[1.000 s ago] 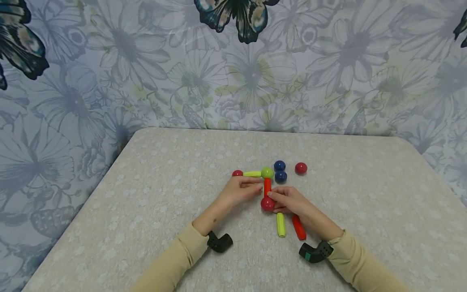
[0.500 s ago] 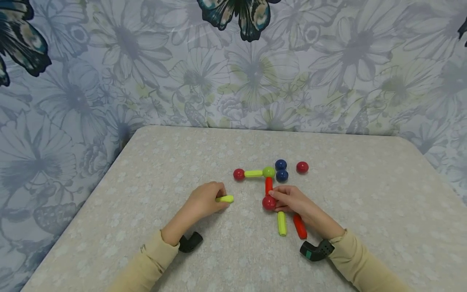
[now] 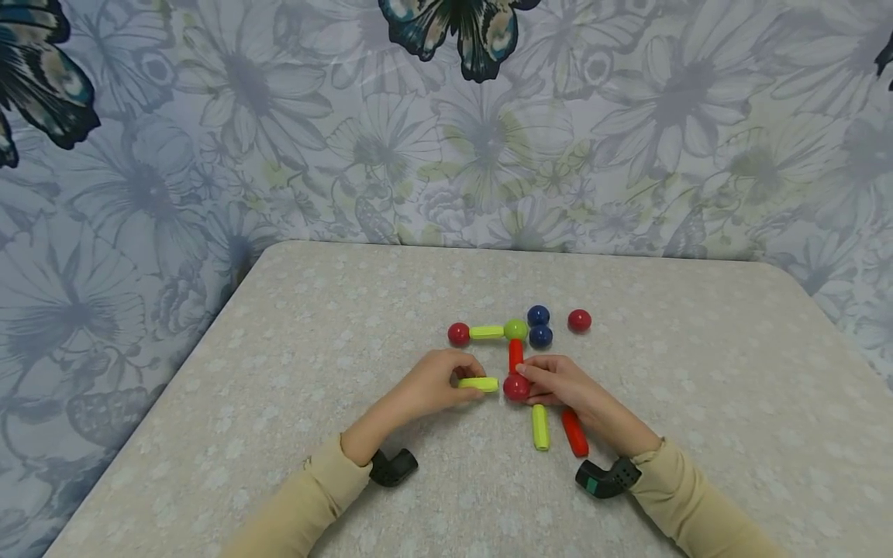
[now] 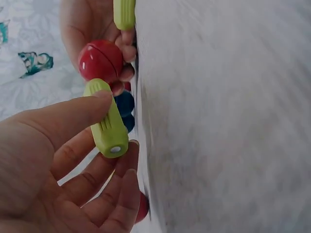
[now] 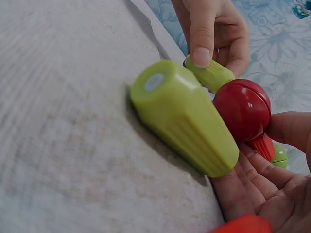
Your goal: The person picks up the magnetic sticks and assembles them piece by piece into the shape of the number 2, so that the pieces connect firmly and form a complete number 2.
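A yellow-green rod (image 3: 478, 384) is pinched between thumb and fingers of my left hand (image 3: 429, 384), its free end pointing right. A round metal dot shows on its other end in the left wrist view. Just beyond the tip is a red ball (image 3: 516, 387), gripped by my right hand (image 3: 561, 381) from the right; a narrow gap separates them in the head view. From this ball a red rod (image 3: 515, 353) runs away to a green ball (image 3: 515, 330). Another yellow-green rod (image 3: 487, 332) links the green ball to a second red ball (image 3: 458, 334) at left.
Two blue balls (image 3: 538, 315) (image 3: 540, 335) lie right of the green ball, with a loose red ball (image 3: 579, 320) farther right. A loose yellow-green rod (image 3: 540, 428) and a red rod (image 3: 575, 432) lie nearer, by my right wrist. Behind the table (image 3: 335, 294) hangs flowered cloth.
My left hand left the joined pieces, took hold of a yellow-green rod to the left, then brought it rightward close to the red ball. The right hand kept its place.
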